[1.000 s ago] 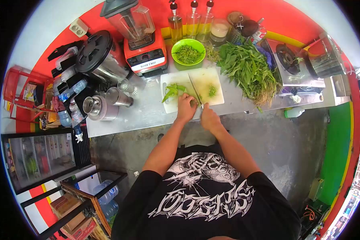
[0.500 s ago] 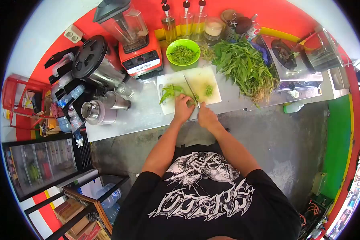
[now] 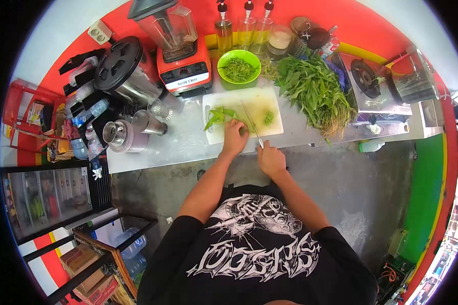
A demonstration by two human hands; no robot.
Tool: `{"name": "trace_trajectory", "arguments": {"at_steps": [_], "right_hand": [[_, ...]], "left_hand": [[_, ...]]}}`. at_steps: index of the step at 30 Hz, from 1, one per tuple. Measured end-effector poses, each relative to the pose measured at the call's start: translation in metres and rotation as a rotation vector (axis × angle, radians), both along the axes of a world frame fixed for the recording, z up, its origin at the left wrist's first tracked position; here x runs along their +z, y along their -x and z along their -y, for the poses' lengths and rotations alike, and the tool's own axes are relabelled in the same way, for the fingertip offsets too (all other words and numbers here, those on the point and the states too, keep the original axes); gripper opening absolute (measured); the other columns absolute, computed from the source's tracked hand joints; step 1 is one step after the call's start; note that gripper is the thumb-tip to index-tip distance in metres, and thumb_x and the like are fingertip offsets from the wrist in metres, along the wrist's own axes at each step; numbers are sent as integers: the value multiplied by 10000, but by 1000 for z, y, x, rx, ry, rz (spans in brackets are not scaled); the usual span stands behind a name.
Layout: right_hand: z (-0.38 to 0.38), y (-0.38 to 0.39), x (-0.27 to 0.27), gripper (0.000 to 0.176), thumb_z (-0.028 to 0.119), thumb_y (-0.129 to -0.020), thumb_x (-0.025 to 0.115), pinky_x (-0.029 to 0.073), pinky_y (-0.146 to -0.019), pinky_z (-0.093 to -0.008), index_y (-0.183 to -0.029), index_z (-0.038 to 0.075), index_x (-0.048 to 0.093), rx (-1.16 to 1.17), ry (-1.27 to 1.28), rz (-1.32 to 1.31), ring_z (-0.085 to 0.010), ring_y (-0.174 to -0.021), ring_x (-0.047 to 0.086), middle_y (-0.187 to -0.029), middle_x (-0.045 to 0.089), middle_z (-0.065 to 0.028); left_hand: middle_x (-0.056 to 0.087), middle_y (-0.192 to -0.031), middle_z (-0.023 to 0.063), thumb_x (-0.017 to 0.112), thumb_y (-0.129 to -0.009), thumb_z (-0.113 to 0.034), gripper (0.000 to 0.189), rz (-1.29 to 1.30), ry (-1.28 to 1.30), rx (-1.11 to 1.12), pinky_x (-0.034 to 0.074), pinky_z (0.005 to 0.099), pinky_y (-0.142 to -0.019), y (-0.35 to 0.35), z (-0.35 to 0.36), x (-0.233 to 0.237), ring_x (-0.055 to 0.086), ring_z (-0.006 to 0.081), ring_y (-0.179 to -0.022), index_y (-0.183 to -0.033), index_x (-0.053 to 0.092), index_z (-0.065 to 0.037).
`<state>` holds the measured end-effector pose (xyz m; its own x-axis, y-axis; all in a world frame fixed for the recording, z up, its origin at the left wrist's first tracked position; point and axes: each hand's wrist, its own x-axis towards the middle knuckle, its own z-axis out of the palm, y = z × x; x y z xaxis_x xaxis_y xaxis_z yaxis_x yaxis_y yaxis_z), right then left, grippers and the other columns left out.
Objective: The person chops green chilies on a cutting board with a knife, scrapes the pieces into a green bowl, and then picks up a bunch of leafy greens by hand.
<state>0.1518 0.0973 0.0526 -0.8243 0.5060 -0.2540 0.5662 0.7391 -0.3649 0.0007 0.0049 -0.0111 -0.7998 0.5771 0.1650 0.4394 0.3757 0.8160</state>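
On the white cutting board (image 3: 229, 98) my left hand (image 3: 235, 137) is closed on a bunch of green leaves (image 3: 218, 117), whose leafy ends stick out to the left of the fingers. My right hand (image 3: 271, 160) grips a knife (image 3: 250, 119) by its handle, at the board's near edge. The long blade points away from me across the board, just right of my left fingers. To the right of the blade lies a small heap of chopped greens (image 3: 268, 118). Behind the board, a lime-green bowl (image 3: 240, 85) holds more chopped greens.
A large pile of leafy stems (image 3: 315, 91) lies right of the board, beside a gas stove (image 3: 365, 81). At the back stand a red blender (image 3: 185, 73) and several pump bottles (image 3: 224, 35). Metal cups (image 3: 150, 123) and a steel pot (image 3: 130, 71) are on the left of the steel counter (image 3: 178, 147).
My right hand has drawn the knife back toward me and slightly to the right. My left hand keeps its hold on the leaves. The whole view has shifted a little.
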Motion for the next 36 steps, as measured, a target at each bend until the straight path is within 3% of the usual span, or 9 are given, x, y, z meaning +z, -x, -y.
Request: {"name": "trace_trajectory", "arguments": {"at_steps": [9,11,15,17,19,21,26,31,36], "right_hand": [[-3,20,-9,361,364,-1037,485,565,-775,-559,-1127,14,466,-74,53,70,-486,-843,699,-890,707,-278],[-15,22,-6,381,367,-1045,457,537,-795,-598,-1136,-3,468,-69,73,28,-501,-886,683,-914,688,-323],[-28,17,-10,392,364,-1042,461,526,-806,-607,-1132,-17,472,-215,139,-79,-520,-890,669,-910,677,-344],[-27,11,-3,396,367,-1046,455,527,-809,-611,-1126,-20,481,-199,172,-81,-528,-886,669,-906,680,-327],[-24,7,-8,417,384,-1044,457,515,-821,-614,-1146,-19,492,-157,202,-94,-538,-908,656,-915,676,-332],[-18,4,-14,414,389,-1042,461,503,-830,-621,-1169,-3,501,-20,274,-134,-539,-921,651,-930,676,-337],[-28,-3,-18,412,380,-1034,480,508,-817,-619,-1138,-17,518,-125,236,-106,-529,-892,658,-916,681,-335],[-42,-8,-18,390,365,-1023,504,505,-803,-619,-1106,-14,537,-183,201,-184,-535,-871,653,-890,679,-334],[-36,-13,-17,394,374,-1016,513,500,-807,-616,-1117,-5,546,-63,245,-144,-539,-883,646,-904,674,-342]], "left_hand": [[575,-949,126,710,-771,-57,145,1,18,-53,455,427,-896,1,4,4,531,338,-997,-908,666,-46],[602,-961,126,706,-784,-48,151,-31,25,-69,466,411,-881,2,6,8,548,326,-979,-933,676,-42],[651,-970,114,689,-841,-31,160,226,-136,-133,487,380,-854,10,17,2,598,275,-945,-1001,688,-31],[637,-952,69,663,-882,-7,138,277,-232,-75,482,292,-757,12,23,7,588,155,-814,-1019,676,-15],[639,-956,84,659,-855,22,176,207,-196,-67,488,304,-767,21,27,10,598,182,-824,-1024,679,-24],[644,-971,109,670,-812,34,242,-143,-163,49,494,336,-793,30,27,16,613,231,-873,-1043,678,-37],[571,-1227,117,716,-758,-16,421,-240,116,171,429,473,-965,52,35,26,507,372,-1133,-1156,665,-141],[557,-1278,69,718,-756,-42,466,-234,260,250,425,483,-989,62,34,29,492,356,-1168,-1196,674,-190],[572,-1250,43,718,-767,-76,428,-312,292,118,409,488,-972,57,23,38,496,328,-1167,-1178,686,-187]]}}
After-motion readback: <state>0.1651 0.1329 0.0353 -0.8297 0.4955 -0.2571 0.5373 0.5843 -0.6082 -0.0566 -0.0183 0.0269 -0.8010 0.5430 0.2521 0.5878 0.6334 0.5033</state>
